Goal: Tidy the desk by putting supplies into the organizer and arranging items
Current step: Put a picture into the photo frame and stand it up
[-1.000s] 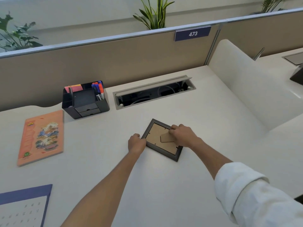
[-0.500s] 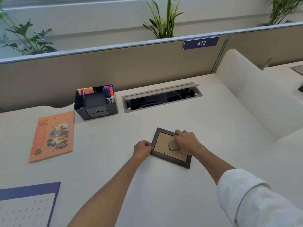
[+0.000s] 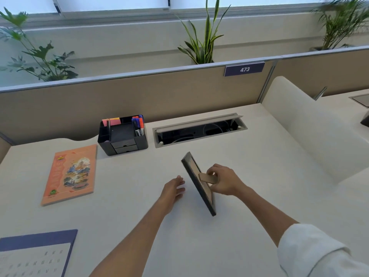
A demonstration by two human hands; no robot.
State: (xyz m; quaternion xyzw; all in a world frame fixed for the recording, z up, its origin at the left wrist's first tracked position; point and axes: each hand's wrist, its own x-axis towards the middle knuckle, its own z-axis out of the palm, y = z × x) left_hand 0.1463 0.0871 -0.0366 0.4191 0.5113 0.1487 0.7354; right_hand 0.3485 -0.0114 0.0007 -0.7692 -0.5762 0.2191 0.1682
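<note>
A dark picture frame (image 3: 196, 181) stands tilted on its edge in the middle of the white desk (image 3: 249, 168), its brown cardboard back facing right. My right hand (image 3: 224, 181) pinches the cardboard stand flap on the frame's back. Just left of the frame, my left hand (image 3: 173, 189) hovers with its fingers straight, not touching it. A black desk organizer (image 3: 122, 136) with markers and sticky notes sits at the back left.
An orange book (image 3: 70, 174) lies flat at the left. A blue-edged calendar (image 3: 36, 254) lies at the near left corner. An open cable tray (image 3: 198, 129) is set into the desk behind the frame. A beige partition wall runs along the back.
The frame lay flat, back up, with both hands on it; now it is raised onto its edge. My left hand has let go and opened. The camera view has tilted up.
</note>
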